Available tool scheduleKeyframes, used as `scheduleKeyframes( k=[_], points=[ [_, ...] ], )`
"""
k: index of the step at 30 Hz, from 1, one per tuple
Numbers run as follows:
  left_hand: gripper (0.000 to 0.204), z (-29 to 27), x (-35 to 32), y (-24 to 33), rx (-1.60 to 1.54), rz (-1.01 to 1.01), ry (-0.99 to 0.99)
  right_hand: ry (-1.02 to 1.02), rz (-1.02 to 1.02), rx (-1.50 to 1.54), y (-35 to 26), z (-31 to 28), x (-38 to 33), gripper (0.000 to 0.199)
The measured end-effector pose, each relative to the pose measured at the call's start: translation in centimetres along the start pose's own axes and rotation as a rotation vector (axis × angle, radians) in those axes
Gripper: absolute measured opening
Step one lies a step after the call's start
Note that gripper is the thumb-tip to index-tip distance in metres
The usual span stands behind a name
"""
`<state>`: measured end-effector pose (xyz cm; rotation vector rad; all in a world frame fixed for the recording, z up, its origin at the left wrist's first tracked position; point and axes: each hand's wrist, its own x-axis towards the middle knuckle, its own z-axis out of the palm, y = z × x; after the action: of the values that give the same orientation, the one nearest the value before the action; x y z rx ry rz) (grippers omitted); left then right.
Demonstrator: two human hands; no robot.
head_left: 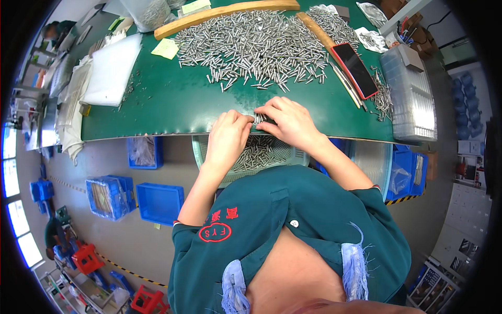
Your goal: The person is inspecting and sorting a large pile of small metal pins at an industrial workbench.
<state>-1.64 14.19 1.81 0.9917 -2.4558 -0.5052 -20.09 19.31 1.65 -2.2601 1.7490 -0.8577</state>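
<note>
At the near edge of the green table [172,104], a small bunch of metal pins [259,119] stands between my two hands. My left hand [228,131] has its fingers drawn together, with the tips against the left side of the bunch. From the other side my right hand [286,121] curls its fingers and thumb around the same pins. Beyond my hands spreads a large heap of loose metal pins [256,44], silver and slender. Below the table edge, close to my body, a pale green basket [198,149] holds more pins, partly hidden by my forearms.
Wooden bars [225,10] border the heap. On the right lie a red-edged phone [355,70], thin sticks [348,86] and clear plastic boxes [410,94]. White foam sheets [112,70] and a yellow note [166,48] lie left. Blue bins [159,203] stand on the floor.
</note>
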Motion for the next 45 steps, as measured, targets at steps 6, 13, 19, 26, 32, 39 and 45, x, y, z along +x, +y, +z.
scheduleKeyframes(
  k=[6, 13, 19, 26, 32, 39, 45],
  points=[
    [0.020, -0.9, -1.1, 0.2, -0.622, -0.377, -0.217, 0.018, -0.028, -0.012, 0.4, 0.6, -0.1, 0.022],
    [0.036, 2.2, -2.3, -0.5, -1.555, -0.749, -0.586, -0.095, -0.013, 0.031, -0.2, -0.6, -1.0, 0.020],
    [0.031, 4.0, -2.0, -0.3, -1.818, -0.800, -0.654, -0.256, 0.062, 0.132, -1.8, -2.4, -2.5, 0.025],
    [0.029, 4.1, -2.1, 1.2, -1.458, -0.851, -0.554, -0.295, 0.171, 0.333, -1.7, -2.7, -3.0, 0.035],
    [0.024, 1.3, -1.4, 1.9, -1.147, -0.654, -0.574, -0.282, 0.296, 0.608, -1.7, -3.7, -2.5, 0.043],
    [0.024, -0.4, -1.0, 2.4, -0.997, -0.595, -0.527, -0.231, 0.303, 0.754, -2.3, -3.9, -2.3, 0.043],
    [0.023, -0.8, -0.9, 2.5, -0.996, -0.565, -0.534, -0.203, 0.278, 0.782, -2.4, -3.7, -2.2, 0.041]
  ],
)
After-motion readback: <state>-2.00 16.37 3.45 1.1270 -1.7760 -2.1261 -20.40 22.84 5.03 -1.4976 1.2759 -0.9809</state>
